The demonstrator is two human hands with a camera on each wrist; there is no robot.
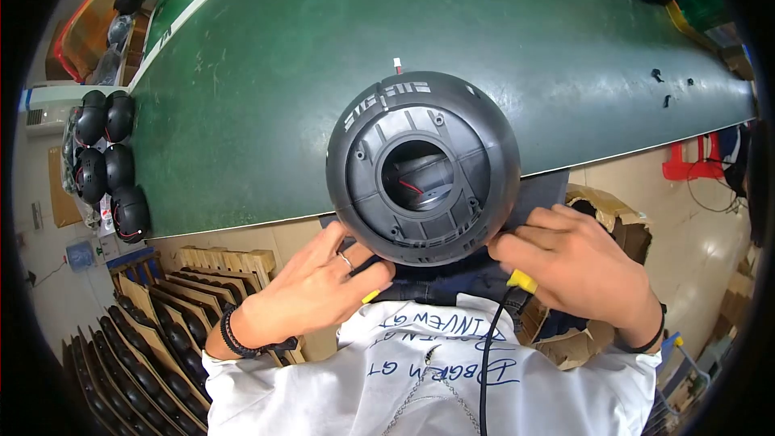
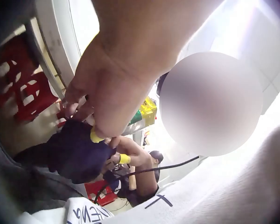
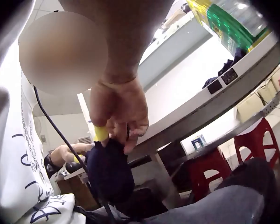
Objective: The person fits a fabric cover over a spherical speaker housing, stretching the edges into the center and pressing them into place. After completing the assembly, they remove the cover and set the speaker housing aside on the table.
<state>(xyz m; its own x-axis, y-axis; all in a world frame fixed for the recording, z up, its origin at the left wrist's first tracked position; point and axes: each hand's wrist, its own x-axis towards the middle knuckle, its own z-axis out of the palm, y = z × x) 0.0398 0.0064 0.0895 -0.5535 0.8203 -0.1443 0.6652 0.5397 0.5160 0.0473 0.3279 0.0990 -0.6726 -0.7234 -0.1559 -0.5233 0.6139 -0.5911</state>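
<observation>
A black round housing (image 1: 424, 101) faces up in the head view, with grey lettering around its rim. Through its central opening a red wire (image 1: 409, 186) shows, and a white connector (image 1: 396, 63) sticks out past its far edge. My left hand (image 1: 327, 282) is at its lower left edge with fingers bent, a ring on one finger. At the lower right edge my right hand (image 1: 577, 254) curls its fingers. Both wrist views show the hands gripping a dark navy cloth (image 3: 111, 170), bunched below the fingers. Yellow wraps (image 1: 523, 280) cover the thumbs. The housing's underside is hidden.
Beyond the housing lies a green table (image 1: 266, 113), with small black pieces (image 1: 667, 101) on its right. Several black rounded parts (image 1: 119, 165) sit at the left. Racks of dark parts (image 1: 153, 339) stand lower left, a torn cardboard box (image 1: 622, 214) at right. A black cord (image 1: 483, 371) crosses the shirt.
</observation>
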